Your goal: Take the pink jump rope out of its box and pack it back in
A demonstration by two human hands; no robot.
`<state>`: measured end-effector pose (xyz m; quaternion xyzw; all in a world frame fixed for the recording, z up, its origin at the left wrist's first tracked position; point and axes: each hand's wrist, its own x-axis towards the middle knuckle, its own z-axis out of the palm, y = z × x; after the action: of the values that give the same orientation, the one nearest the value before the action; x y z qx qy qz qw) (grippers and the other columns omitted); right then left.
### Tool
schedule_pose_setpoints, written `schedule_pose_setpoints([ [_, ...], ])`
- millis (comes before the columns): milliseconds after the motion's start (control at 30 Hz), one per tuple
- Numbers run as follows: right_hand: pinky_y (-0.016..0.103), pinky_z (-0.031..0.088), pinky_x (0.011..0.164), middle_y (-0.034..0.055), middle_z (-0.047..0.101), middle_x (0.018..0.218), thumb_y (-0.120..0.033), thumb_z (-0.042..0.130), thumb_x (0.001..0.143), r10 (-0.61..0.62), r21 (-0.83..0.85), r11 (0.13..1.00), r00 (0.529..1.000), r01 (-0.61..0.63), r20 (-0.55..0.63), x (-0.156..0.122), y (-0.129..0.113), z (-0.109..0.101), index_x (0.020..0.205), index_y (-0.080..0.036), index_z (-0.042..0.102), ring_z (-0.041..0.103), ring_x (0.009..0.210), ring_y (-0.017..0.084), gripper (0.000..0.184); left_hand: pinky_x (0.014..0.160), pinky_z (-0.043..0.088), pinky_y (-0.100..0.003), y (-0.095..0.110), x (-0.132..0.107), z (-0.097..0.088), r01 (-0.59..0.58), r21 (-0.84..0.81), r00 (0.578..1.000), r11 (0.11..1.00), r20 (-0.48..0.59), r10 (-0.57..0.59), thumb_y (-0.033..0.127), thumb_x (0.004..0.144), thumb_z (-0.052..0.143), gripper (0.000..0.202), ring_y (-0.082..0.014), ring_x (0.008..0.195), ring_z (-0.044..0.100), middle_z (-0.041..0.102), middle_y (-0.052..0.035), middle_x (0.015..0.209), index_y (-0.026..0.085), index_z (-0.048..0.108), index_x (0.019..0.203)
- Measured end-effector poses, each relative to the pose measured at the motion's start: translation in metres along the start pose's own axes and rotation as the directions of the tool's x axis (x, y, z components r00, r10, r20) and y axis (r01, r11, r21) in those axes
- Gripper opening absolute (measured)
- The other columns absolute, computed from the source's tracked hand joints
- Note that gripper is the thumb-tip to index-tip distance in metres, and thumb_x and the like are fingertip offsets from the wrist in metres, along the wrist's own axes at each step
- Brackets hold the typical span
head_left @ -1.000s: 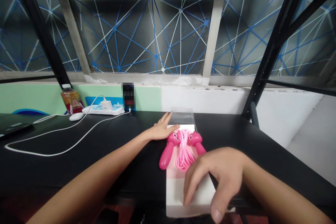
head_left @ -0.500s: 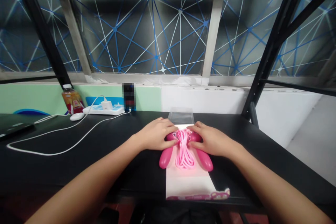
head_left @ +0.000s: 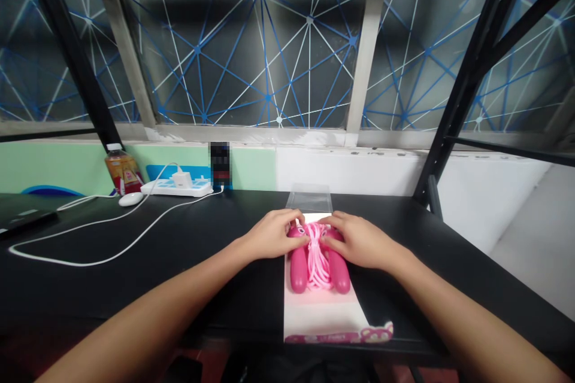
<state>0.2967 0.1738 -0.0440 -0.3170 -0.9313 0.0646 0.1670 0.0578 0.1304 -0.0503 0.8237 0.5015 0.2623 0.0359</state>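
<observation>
Pink plastic makes up the two handles of a skipping rope (head_left: 318,278), which lies on a white card near the front of a black desk (head_left: 179,278). The left handle (head_left: 299,272) and the right handle (head_left: 339,275) lie side by side, their rounded ends toward the person, with the looped pink cord bunched between them. Both hands are closed on the rope's far end: the left hand (head_left: 275,234) grips the head of the left handle, thumb toward the cord and fingers curled over the far side, while the right hand (head_left: 363,240) holds the head of the right handle in much the same way. An eye shows on each head between the fingers.

Beneath, the white card (head_left: 321,316) reaches the desk's near edge, where a purple printed strip (head_left: 339,334) ends in a bear-like shape. Just beyond the hands sits a clear plastic piece (head_left: 309,199). Well off to the left, by the wall, stand a bottle (head_left: 123,172) and a white power strip (head_left: 191,190), with a white mouse (head_left: 130,199) beside them and a white cable (head_left: 81,264) looping across the desk.
</observation>
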Motion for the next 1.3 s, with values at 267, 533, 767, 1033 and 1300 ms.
schedule_pose_setpoints([
  [267,0.032,0.046,0.082,0.0098,0.064,0.104,-0.037,0.046,0.096,-0.034,0.085,0.996,0.999,0.034,0.005,0.001,0.005,0.000,0.112,-0.019,0.064,0.063,0.089,0.021,0.030,0.062,0.045,-0.023,-0.012,0.002,-0.020,0.082,-0.202,0.969,0.976,0.247,-0.030,0.045,0.080,0.067,0.032,-0.0125,0.066,0.057,0.062,0.0009,0.076,0.020,0.064,0.100],
  [533,0.033,0.046,0.078,0.0105,0.063,0.104,-0.038,0.038,0.100,0.010,0.019,1.000,0.999,-0.011,0.040,0.002,-0.003,0.001,0.109,-0.016,0.061,0.064,0.085,0.021,0.032,0.068,0.048,-0.023,-0.016,0.000,-0.028,0.016,-0.203,0.973,0.979,0.230,0.032,0.041,0.082,0.067,0.029,-0.0137,0.073,0.063,0.070,-0.0020,0.085,0.021,0.070,0.104],
  [767,0.031,0.048,0.063,0.0117,0.060,0.118,-0.042,0.045,0.097,-0.007,-0.308,0.951,1.000,-0.002,-0.028,-0.003,-0.026,-0.011,0.127,-0.023,0.056,0.067,0.083,0.023,0.038,0.066,0.046,-0.024,-0.013,0.000,-0.030,-0.029,-0.091,0.976,0.995,0.212,0.048,0.044,0.085,0.064,0.033,-0.0146,0.070,0.063,0.071,-0.0015,0.090,0.025,0.068,0.112],
  [1033,0.039,0.052,0.075,0.0119,0.060,0.128,-0.049,0.043,0.096,-0.393,-0.257,0.867,0.903,0.426,0.174,-0.014,-0.054,-0.005,0.141,-0.032,0.046,0.061,0.104,0.030,0.048,0.072,0.047,-0.027,-0.010,0.003,-0.032,-0.085,-0.017,0.977,0.996,0.193,0.086,0.043,0.088,0.060,0.030,-0.0166,0.077,0.063,0.070,-0.0037,0.097,0.024,0.069,0.110],
  [1300,0.034,0.047,0.067,0.0106,0.064,0.116,-0.039,0.044,0.097,-0.384,-0.289,0.860,0.907,0.420,0.176,-0.007,-0.044,0.003,0.137,-0.032,0.050,0.062,0.092,0.026,0.041,0.101,0.044,-0.037,-0.032,0.017,-0.010,0.029,0.168,0.990,0.985,-0.141,-0.005,0.025,0.089,0.048,0.032,-0.0232,0.115,0.055,0.062,-0.0060,0.118,0.025,0.064,0.116],
])
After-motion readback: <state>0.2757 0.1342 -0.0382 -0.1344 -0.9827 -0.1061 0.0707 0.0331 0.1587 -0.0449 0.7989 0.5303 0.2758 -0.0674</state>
